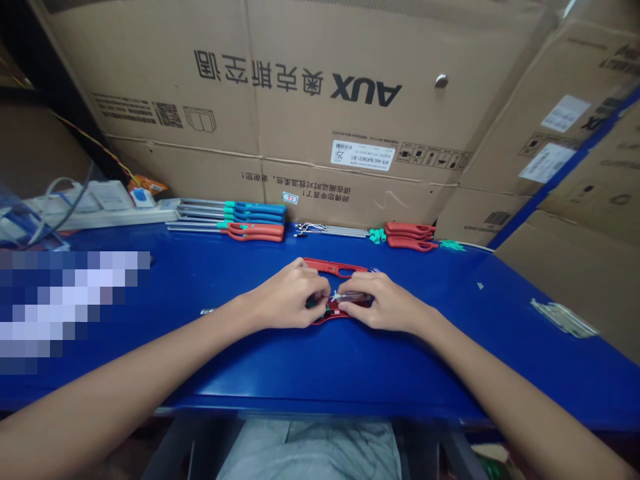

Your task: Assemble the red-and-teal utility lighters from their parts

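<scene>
My right hand (pixel 387 303) closes its thumb and fingers around a small clear fuel tank (pixel 354 296) with a whitish tip. Beneath it lies an opened red lighter shell half (pixel 333 319) with dark and green parts inside. My left hand (pixel 293 293) is closed over the left end of that half, fingertips bent in close to the tank's tip; what they pinch is hidden. Just behind both hands, a second red shell half (pixel 330 267) with a trigger opening lies flat on the table. A metal tube end (pixel 207 311) shows left of my left wrist.
On the blue table (pixel 250 373), assembled blue lighters (pixel 260 212) and a red one (pixel 255 231) stand left of metal rods (pixel 345 231), green pieces (pixel 377 235) and red shells (pixel 411 235). Cardboard (pixel 300 147) walls the back. A power strip (pixel 125 212) is at left, flat metallic strips (pixel 564 317) at right.
</scene>
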`<state>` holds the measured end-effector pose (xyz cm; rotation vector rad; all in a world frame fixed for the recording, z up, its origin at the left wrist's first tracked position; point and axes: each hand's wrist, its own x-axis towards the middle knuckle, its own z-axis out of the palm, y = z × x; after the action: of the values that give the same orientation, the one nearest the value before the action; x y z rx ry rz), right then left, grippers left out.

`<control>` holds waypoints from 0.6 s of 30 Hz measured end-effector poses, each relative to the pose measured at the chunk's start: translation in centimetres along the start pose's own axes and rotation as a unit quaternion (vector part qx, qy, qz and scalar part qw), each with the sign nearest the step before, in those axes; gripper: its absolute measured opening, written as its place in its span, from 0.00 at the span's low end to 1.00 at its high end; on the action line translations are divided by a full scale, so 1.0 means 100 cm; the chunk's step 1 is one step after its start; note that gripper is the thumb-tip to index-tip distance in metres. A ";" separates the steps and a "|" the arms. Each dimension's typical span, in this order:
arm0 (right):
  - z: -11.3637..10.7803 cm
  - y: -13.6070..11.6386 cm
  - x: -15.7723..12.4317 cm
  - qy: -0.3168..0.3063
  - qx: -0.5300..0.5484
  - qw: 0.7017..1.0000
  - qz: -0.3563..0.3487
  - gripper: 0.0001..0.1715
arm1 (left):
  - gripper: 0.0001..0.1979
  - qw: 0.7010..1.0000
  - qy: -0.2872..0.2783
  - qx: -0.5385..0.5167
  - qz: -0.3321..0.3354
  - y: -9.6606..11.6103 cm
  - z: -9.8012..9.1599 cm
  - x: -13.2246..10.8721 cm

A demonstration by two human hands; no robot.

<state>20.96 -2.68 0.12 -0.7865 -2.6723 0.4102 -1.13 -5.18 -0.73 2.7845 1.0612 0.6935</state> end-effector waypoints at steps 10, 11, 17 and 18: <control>0.001 0.000 -0.001 0.004 -0.005 1.000 -0.007 0.09 | 0.05 1.000 -0.003 0.003 0.015 0.001 -0.002 0.000; 0.001 -0.001 -0.001 0.004 -0.006 1.000 -0.007 0.09 | 0.05 1.000 -0.003 0.003 0.016 0.001 -0.002 0.000; 0.001 -0.002 -0.001 0.007 -0.006 1.000 -0.007 0.09 | 0.06 1.000 -0.003 0.011 0.020 0.002 -0.002 0.000; 0.001 -0.001 -0.001 0.007 -0.006 1.000 -0.007 0.09 | 0.06 1.000 -0.003 0.012 0.021 0.003 -0.002 0.000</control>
<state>20.95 -2.89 0.01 -0.7715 -2.6675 0.3850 -1.03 -5.37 -0.46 2.8351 1.0181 0.6799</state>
